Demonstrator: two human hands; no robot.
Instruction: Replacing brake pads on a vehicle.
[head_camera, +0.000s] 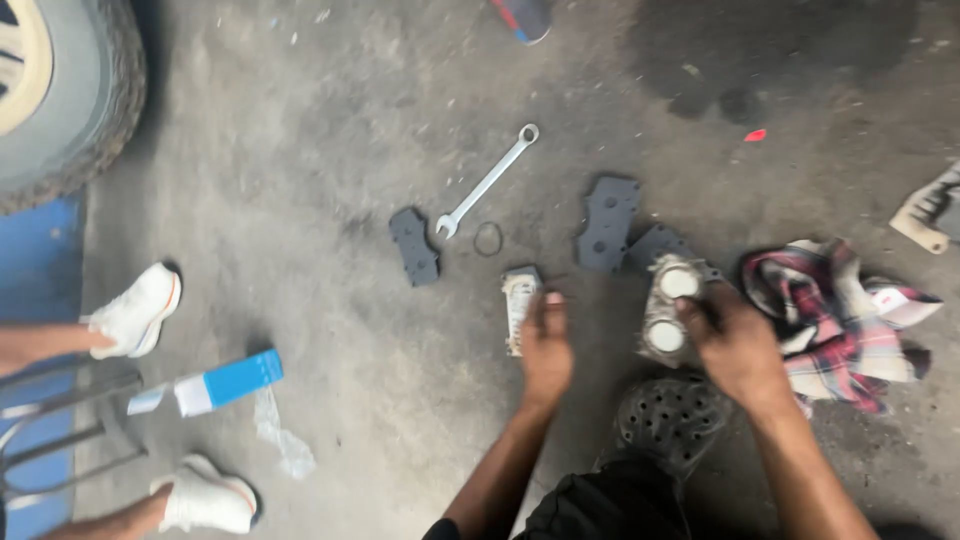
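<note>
My left hand (546, 347) rests its fingertips on a pale worn brake pad (518, 300) lying on the concrete floor. My right hand (735, 345) grips a grimy brake caliper (668, 305) with two round pale pistons, standing on the floor. Dark brake pads lie around: one (413, 245) to the left, one (608, 222) behind the caliper. A combination wrench (487, 182) and a small rubber ring (488, 238) lie between them.
A plaid rag (845, 320) sits right of the caliper. My dark perforated clog (670, 420) is below it. Another person's legs in white shoes (140, 310) sit at left, by a blue-and-white box (215, 383), a metal stool frame and a tyre (70, 90).
</note>
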